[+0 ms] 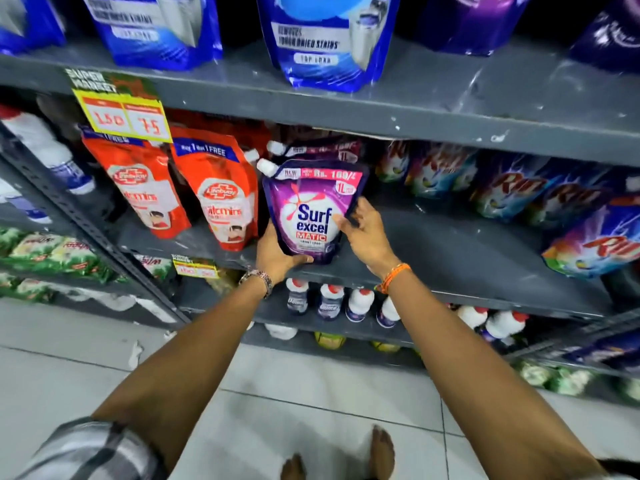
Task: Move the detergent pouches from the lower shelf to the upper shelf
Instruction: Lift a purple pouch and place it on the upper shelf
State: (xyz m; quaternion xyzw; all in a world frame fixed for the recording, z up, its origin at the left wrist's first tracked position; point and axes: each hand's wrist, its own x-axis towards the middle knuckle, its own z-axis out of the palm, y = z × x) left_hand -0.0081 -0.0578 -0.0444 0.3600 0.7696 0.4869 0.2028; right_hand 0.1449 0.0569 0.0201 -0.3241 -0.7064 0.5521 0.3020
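A purple Surf Excel pouch with a white spout stands at the front of the lower shelf. My left hand cups its bottom left corner from below. My right hand presses its right edge, fingers spread on the front. Behind it stands another purple pouch, mostly hidden. On the upper shelf stand blue pouches and purple pouches.
Red Lifebuoy pouches stand just left of the purple pouch. Rin packs fill the right of the lower shelf. A yellow price tag hangs from the upper shelf edge. White bottles line the shelf below. Tiled floor lies underfoot.
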